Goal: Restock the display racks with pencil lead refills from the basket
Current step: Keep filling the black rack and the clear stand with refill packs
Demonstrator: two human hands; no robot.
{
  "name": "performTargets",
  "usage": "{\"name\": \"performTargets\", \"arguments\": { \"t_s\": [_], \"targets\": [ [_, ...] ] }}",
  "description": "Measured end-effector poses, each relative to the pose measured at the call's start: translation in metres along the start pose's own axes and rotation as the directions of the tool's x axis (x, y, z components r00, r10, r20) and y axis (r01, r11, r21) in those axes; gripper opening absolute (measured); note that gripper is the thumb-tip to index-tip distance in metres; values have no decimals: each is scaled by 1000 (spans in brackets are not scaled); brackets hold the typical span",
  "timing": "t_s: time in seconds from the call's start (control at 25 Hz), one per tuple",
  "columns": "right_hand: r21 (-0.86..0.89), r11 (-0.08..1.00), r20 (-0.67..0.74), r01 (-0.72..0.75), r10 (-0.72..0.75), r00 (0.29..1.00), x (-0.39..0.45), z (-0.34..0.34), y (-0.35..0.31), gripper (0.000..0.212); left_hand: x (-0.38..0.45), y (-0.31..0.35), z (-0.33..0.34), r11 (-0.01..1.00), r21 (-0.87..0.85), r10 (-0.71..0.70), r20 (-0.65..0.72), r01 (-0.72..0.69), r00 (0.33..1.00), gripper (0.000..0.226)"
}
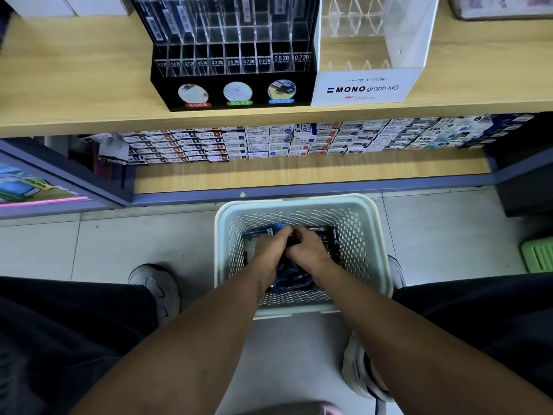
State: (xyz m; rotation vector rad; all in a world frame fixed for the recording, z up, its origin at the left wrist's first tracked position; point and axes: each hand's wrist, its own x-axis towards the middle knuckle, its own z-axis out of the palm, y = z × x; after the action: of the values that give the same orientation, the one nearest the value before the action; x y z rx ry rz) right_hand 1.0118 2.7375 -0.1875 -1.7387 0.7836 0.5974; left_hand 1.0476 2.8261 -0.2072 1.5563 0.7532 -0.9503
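Observation:
A pale perforated plastic basket (371,235) stands on the floor between my feet. Dark blue and black pencil lead refill packs (324,233) lie in its bottom. Both my hands reach down into it. My left hand (270,245) and my right hand (305,247) meet over the packs, fingers curled round a dark pack between them. On the wooden shelf above stands a black display rack (233,91) with clear slots labelled by lead size. Beside it sits a white and clear MONO graph MG rack (363,88) whose compartments look empty.
The lower shelf (299,172) holds rows of small stacked boxes (269,140) at the back. A purple shelf frame (59,187) juts out at left. A green object (538,254) lies on the tiled floor at right. My shoes flank the basket.

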Motion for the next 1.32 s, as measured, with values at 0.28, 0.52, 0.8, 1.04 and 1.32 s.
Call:
{"name": "performTargets", "arguments": {
  "t_s": [0.28, 0.52, 0.8, 1.04, 1.32],
  "targets": [
    [411, 906, 75, -105, 81, 994, -10, -15, -1, 52, -1, -6, -2, 997, 4, 71, -69, -71, 995, 56],
    [452, 892, -28, -26, 43, 999, -21, -25, -2, 11, -7, -5, -6, 986, -163, 33, 5, -32, 999, 18],
    [334, 942, -19, 41, -36, 999, -20, -25, -2, 29, -11, -6, -2, 988, -146, 58, 103, -43, 993, 18],
    [206, 978, -74, -20, 36, 997, -11, -29, -8, 47, -14, -5, -10, 989, -22, 151, 96, -149, 984, 8],
    [180, 980, -48, -86, 96, 994, -8, -25, -6, 26, -24, -1, -16, 988, -42, 151, 173, -146, 973, 7]
  ]
}}
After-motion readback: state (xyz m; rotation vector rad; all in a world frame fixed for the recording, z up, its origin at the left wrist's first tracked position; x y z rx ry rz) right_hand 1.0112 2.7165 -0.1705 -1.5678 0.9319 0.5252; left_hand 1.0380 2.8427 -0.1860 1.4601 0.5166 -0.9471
